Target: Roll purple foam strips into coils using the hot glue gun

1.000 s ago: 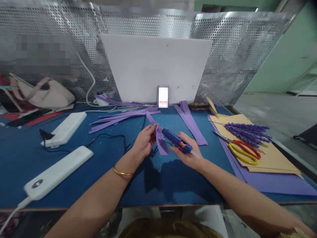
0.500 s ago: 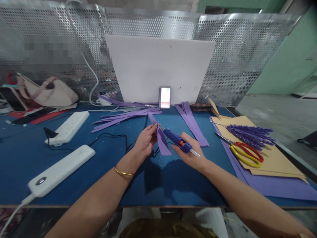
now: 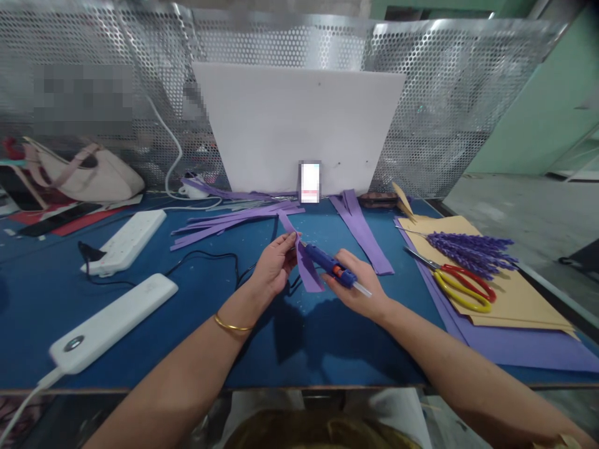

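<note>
Between the fingers of my left hand is a purple strip, pinched near its middle, one end hanging down and the other pointing away from me. My right hand is wrapped around a blue glue gun with a clear glue stick poking out of its back. The gun's nozzle is at the strip, close to my left fingertips; whether it touches cannot be made out. Several loose purple strips lie beyond my left hand, and wider ones lie beyond my right.
At right, scissors with red and yellow handles and purple lavender sprigs rest on tan sheets over purple sheets. Two white power strips and black cord lie left. A lit phone stands before a white board.
The glue gun and my right hand have shifted slightly left, bringing the nozzle nearer the strip. My left hand keeps its pinch. The whole view has moved a little.
</note>
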Available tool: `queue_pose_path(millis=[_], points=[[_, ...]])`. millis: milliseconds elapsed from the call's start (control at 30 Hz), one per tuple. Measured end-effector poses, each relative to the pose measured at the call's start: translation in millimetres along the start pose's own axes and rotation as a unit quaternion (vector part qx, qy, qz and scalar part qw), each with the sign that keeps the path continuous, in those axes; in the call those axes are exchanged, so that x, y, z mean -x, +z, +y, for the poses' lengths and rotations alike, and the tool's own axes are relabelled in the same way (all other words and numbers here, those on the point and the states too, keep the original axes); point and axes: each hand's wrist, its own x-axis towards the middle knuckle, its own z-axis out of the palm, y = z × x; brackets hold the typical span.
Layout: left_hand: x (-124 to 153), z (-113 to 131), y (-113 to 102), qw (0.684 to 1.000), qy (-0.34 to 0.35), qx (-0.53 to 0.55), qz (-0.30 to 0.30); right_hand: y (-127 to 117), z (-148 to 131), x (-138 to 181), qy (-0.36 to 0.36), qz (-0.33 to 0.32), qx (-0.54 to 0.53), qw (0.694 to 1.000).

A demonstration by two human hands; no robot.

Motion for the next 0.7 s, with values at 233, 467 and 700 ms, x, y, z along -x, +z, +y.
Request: queue_pose_path(millis=[233,467,700], points=[[0.1,-0.2,0.2,1.0,0.0,0.003,-0.004,0.7,1.0,0.7,-0.006,-0.002,0.022,1.0],[-1.2,-1.1,0.2,1.0,0.003,0.006,0.002,-0.1,1.8,0.8,-0.012,-0.011,0.042,0.999],[-1.8,-0.6,-0.2,1.0,0.003,0.003,-0.002,-1.2,1.5,-0.1,-0.015,-0.019,0.06,0.998]])
